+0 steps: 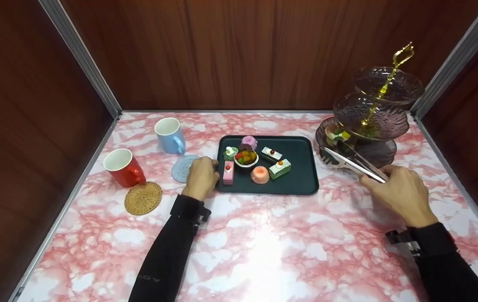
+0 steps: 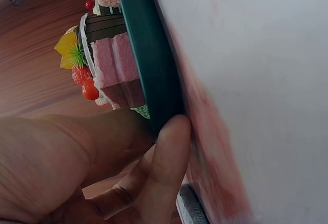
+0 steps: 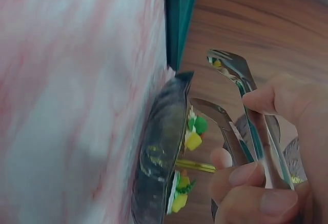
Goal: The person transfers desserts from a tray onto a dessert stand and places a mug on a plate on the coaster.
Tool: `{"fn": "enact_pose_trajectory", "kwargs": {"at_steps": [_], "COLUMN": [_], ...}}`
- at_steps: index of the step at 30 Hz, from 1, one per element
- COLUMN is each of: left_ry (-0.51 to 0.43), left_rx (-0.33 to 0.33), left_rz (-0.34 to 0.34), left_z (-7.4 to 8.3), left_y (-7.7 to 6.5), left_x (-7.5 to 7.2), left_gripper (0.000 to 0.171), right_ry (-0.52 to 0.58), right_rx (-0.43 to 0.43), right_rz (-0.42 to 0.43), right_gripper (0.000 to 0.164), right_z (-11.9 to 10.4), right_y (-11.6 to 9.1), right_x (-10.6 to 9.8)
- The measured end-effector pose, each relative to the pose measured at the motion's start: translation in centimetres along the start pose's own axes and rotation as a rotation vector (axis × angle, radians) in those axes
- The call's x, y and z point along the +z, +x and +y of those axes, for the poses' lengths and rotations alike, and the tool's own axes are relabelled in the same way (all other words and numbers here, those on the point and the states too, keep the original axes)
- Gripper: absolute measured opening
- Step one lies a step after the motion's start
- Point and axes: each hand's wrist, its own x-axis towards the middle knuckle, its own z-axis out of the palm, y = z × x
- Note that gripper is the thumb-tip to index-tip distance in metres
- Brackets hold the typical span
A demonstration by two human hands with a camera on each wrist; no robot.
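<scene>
My left hand (image 1: 201, 176) pinches the left rim of a dark green tray (image 1: 302, 172), thumb above and fingers below in the left wrist view. On the tray sit a pink cake slice (image 1: 228, 175), a fruit tart (image 1: 246, 158), a green layered cake slice (image 1: 280, 169), a peach-coloured round cake (image 1: 260, 175) and other small cakes. My right hand (image 1: 402, 195) holds metal tongs (image 3: 261, 131), their tips apart. The tongs reach over the bottom plate (image 1: 383, 154) of a tiered stand, beside a fruit-topped dessert (image 3: 195, 129). A second fruit-topped dessert (image 3: 179, 196) shows in the right wrist view.
The stand's upper plates (image 1: 394, 113) and gold handle (image 1: 403, 54) rise at the back right. A blue mug (image 1: 167, 136), a red mug (image 1: 123, 170), a woven coaster (image 1: 143, 198) and a pale blue coaster (image 1: 180, 168) are at the left. Wooden walls (image 1: 230, 54) enclose the table.
</scene>
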Motion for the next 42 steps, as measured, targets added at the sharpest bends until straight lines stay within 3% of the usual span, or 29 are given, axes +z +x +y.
{"fn": "enact_pose_trajectory", "kwargs": {"at_steps": [5, 28, 33, 42], "left_ry": [-0.003, -0.01, -0.018, 0.007], "left_rx": [0.021, 0.006, -0.012, 0.015], "left_rz": [0.011, 0.016, 0.014, 0.007], "left_z": [0.0, -0.1, 0.0, 0.2], "left_y": [0.1, -0.1, -0.1, -0.1], "left_x": [0.1, -0.1, -0.1, 0.0], "left_gripper": [0.03, 0.028, 0.028, 0.026], "right_ry": [0.01, 0.091, 0.08, 0.073], "right_rx": [-0.031, -0.192, -0.228, -0.289], "right_rz": [0.023, 0.062, 0.067, 0.065], "right_gripper": [0.054, 0.041, 0.042, 0.046], "right_z": [-0.9, -4.9, -6.2, -7.8], "right_y": [0.1, -0.1, -0.1, -0.3], "right_x": [0.5, 3.3, 3.7, 4.5]}}
